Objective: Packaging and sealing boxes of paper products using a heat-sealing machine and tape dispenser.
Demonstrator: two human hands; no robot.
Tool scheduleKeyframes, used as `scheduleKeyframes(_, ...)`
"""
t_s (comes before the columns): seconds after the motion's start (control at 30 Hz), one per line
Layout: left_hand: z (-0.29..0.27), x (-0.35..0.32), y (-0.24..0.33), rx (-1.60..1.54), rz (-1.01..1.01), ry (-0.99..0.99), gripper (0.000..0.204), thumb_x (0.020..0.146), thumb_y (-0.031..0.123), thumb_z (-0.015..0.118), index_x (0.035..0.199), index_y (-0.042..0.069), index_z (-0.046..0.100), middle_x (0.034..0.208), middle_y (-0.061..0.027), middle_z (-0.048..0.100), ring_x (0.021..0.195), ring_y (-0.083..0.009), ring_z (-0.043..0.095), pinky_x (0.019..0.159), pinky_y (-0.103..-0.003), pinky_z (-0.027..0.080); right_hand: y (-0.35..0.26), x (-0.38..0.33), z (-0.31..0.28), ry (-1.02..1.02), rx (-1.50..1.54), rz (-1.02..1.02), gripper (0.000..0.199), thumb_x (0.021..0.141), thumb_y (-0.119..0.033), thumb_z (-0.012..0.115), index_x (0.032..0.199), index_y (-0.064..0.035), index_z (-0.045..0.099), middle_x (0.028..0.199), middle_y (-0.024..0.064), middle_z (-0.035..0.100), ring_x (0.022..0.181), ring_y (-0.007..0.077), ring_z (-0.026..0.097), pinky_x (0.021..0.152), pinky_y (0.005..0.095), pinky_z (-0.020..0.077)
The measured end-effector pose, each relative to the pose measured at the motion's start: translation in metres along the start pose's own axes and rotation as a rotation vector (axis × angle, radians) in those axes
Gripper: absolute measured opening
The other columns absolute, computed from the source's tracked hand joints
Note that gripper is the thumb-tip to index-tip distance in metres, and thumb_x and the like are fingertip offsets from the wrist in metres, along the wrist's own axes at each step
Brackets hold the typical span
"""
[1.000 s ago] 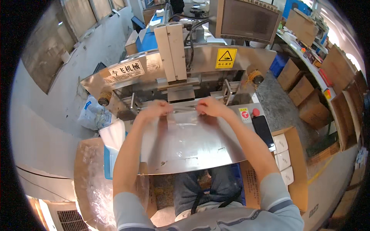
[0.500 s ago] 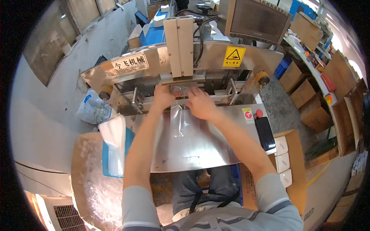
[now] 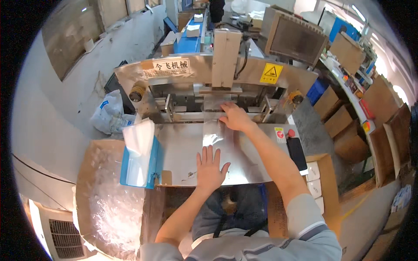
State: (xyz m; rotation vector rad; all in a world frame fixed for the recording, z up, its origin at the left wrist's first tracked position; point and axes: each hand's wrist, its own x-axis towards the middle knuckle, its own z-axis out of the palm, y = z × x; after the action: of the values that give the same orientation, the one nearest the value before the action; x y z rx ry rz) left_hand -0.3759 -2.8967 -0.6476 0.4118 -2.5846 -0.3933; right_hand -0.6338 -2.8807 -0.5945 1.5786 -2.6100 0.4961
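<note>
Left hand (image 3: 210,167) flat on the steel desk (image 3: 183,150), palm down, fingers (image 3: 204,153) spread wide, holding nothing, fingertips just short of the near end of a clear plastic bag (image 3: 216,138). Bag lying flat along the middle of the desk, glossy, far end running under the machine's mouth. Right hand (image 3: 234,117) stretched forward to that mouth, fingers close together and pressed down on the bag's far end; whether pinching or only pressing, cannot tell. Hands well apart, one at each end of the bag.

Steel sealing machine (image 3: 217,74) across the far edge of the desk, yellow warning sticker (image 3: 271,73) on its right front. Blue box (image 3: 143,163) of white sheets at the desk's left edge. Below it, cardboard box (image 3: 109,195) of crumpled clear film. Dark phone (image 3: 297,153) on the desk's right end, beside red buttons (image 3: 286,133). Brown cartons (image 3: 344,126) stacked further right.
</note>
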Motion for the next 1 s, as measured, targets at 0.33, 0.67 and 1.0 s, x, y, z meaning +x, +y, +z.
scheduleKeyframes(0.33,0.003,-0.006,-0.002,0.034,0.006,0.037,0.062,0.092,0.045,0.061,0.133,0.0,0.055,0.143,-0.0276,0.047,0.137,-0.0451,0.038,0.113,-0.063,0.024,-0.005,0.003,-0.005,-0.072,-0.038,0.019,0.056,0.09,-0.033,0.065,0.137,-0.0046,0.052,0.146,0.018,0.049,0.134,0.0353,0.047,0.107,0.0473,0.0442)
scheduleKeyframes(0.67,0.004,-0.01,0.001,0.06,-0.01,0.029,0.059,0.092,0.045,0.061,0.131,0.0,0.056,0.141,-0.0239,0.049,0.137,-0.0431,0.038,0.109,-0.071,0.022,-0.007,0.011,-0.031,-0.012,-0.009,0.014,0.049,0.092,-0.03,0.062,0.134,-0.0057,0.054,0.116,0.0208,0.067,0.113,0.0384,0.061,0.094,0.0513,0.0479)
scheduleKeyframes(1.0,-0.008,-0.003,0.005,-0.068,-0.154,0.18,0.079,0.09,0.04,0.068,0.145,-0.007,0.034,0.146,-0.0309,0.037,0.139,-0.0487,0.031,0.113,-0.066,0.019,-0.001,0.027,-0.033,0.003,-0.124,0.024,0.041,0.099,-0.029,0.051,0.13,-0.0025,0.056,0.104,0.0215,0.071,0.104,0.0402,0.066,0.09,0.0528,0.0494)
